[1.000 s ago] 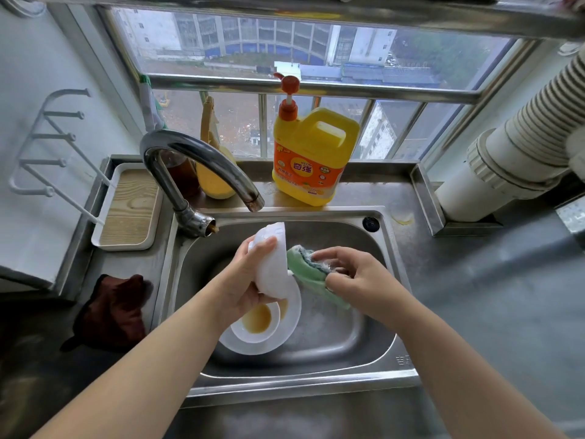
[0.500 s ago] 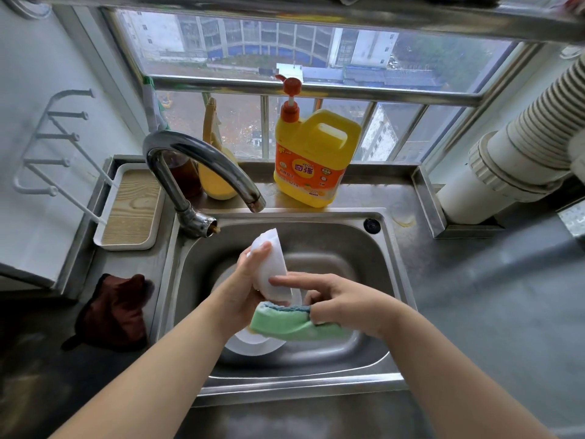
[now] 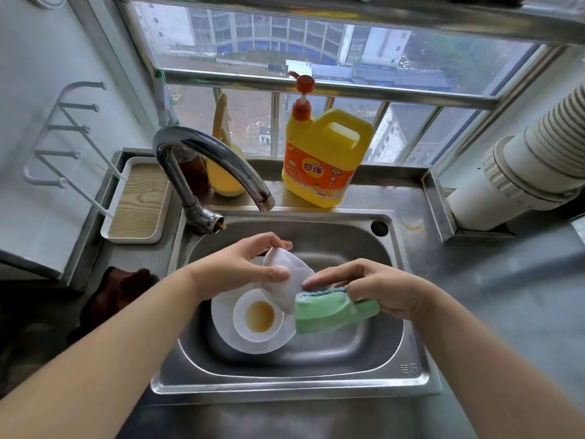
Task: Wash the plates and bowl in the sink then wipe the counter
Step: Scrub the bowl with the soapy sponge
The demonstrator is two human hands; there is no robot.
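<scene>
My left hand (image 3: 240,264) grips a white bowl (image 3: 288,280) tilted on its side above the steel sink (image 3: 316,381). My right hand (image 3: 373,286) holds a green sponge (image 3: 329,312) with a blue scrub face, pressed against the bowl's lower right side, and its forefinger touches the bowl. Below them in the basin lies a large white plate (image 3: 228,331) with a small white dish (image 3: 258,315) on it, which holds a brown sauce stain.
The curved tap (image 3: 218,160) arches over the sink's back left. A yellow detergent jug (image 3: 323,160) with a red pump stands on the ledge behind. A wood-lined tray (image 3: 139,201) and a dark brown cloth (image 3: 117,293) lie left of the sink. A white ribbed duct (image 3: 538,160) runs at right.
The bowl has turned from upright on edge to tilted on its side. My right hand has swept the sponge from the bowl's right side down to its lower edge.
</scene>
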